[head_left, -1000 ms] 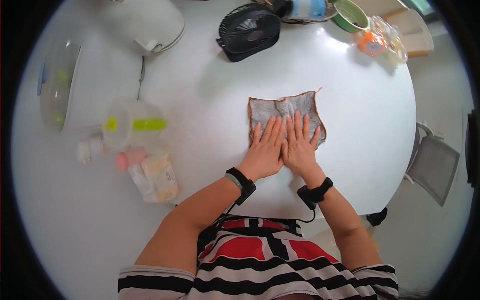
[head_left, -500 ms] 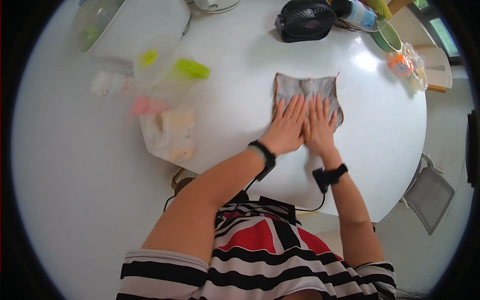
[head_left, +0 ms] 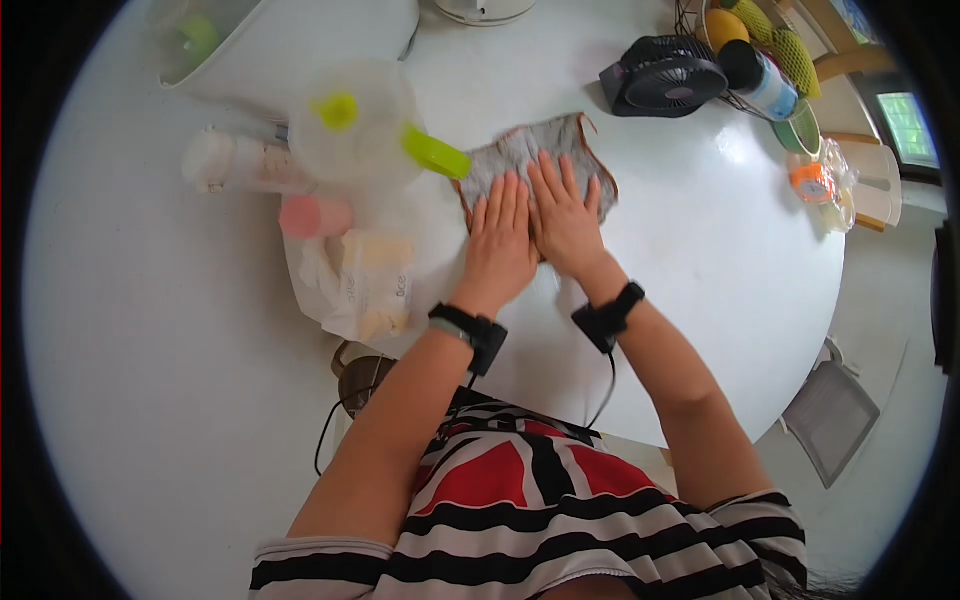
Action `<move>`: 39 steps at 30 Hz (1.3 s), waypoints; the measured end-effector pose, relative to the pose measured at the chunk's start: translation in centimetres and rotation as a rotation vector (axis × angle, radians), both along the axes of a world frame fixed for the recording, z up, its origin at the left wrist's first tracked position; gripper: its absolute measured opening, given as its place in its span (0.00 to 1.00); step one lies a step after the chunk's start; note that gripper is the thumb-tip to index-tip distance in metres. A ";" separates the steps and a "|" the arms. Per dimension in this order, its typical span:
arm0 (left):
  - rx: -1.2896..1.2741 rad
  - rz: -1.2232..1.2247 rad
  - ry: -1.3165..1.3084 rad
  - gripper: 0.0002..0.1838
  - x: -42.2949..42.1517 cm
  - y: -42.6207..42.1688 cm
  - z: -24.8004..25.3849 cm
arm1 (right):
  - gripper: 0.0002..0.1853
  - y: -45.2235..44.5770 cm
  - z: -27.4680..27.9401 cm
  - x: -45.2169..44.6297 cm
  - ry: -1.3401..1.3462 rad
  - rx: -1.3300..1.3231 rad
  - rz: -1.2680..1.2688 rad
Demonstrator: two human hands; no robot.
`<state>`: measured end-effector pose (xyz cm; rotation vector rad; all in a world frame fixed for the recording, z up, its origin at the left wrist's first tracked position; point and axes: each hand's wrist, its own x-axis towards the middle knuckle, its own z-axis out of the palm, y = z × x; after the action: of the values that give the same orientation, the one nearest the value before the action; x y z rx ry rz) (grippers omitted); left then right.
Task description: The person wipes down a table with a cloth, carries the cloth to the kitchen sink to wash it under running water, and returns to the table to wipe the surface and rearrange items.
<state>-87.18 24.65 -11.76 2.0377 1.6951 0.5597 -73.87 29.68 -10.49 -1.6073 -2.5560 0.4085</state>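
A grey cleaning cloth (head_left: 545,139) with a reddish-brown edge lies spread on the white table (head_left: 700,270). My left hand (head_left: 500,240) rests flat on its left part, fingers stretched out. Beside it, my right hand (head_left: 568,220) presses flat on the right part, fingers slightly apart. The two hands nearly touch, and they cover the lower middle of the cloth. Close to the cloth's left corner is the lime-green handle (head_left: 437,152) of a translucent pitcher (head_left: 365,105).
Left of the pitcher lie a whitish bottle (head_left: 240,162), a pink cup (head_left: 315,216) and a plastic bag (head_left: 375,285). A black fan (head_left: 668,78) stands at the back right, near a dark-capped bottle (head_left: 770,85), a green bowl (head_left: 798,130) and an orange roll (head_left: 811,183).
Both hands and the cloth have slid left across the table, close to the pitcher's handle. The cloth is now turned at an angle. The camera view has also shifted somewhat.
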 end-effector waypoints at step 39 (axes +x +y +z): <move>0.248 0.110 0.093 0.39 6.9 -1.4 -1.7 | 0.30 -1.1 -1.1 5.0 0.090 0.054 -0.004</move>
<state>-80.25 23.24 -13.49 2.1790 1.8824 0.7555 -68.86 28.57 -11.55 -1.5393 -2.4759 0.3980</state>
